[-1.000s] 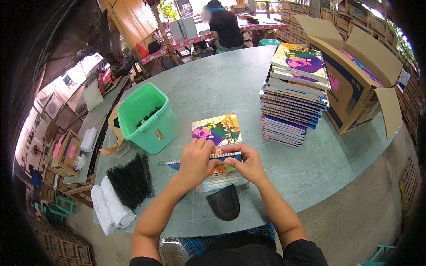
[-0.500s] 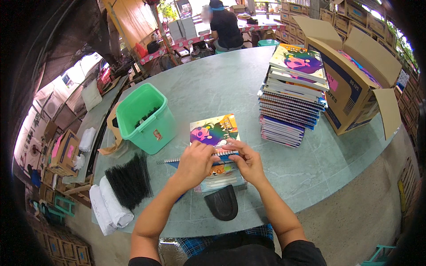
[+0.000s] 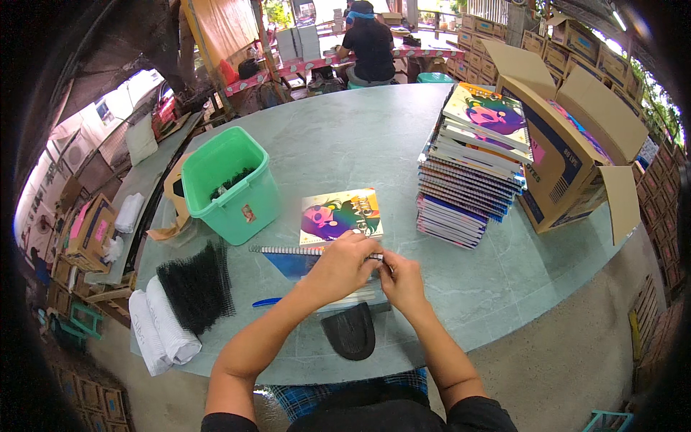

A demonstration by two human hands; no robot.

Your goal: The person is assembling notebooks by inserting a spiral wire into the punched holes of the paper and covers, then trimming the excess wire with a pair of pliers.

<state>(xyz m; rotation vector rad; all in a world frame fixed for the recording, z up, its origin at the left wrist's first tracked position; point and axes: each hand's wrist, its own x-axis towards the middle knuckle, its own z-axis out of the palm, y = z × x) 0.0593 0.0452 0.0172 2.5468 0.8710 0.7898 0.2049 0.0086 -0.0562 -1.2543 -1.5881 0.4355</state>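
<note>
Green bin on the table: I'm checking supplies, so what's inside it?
Inside the green bin, dark, coil-like pieces show in a loose heap. Whatever lies beneath them is covered, so the lower contents can't be told.

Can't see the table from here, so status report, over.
Left hand, right hand at right end of spiral coil. Coil edges blue notebook, left end sticking out. Black rounded object nearby, seemingly not blocking.

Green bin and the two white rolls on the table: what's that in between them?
A pile of black coils lies between the green bin and the white rolls; the head view shows it.
</note>
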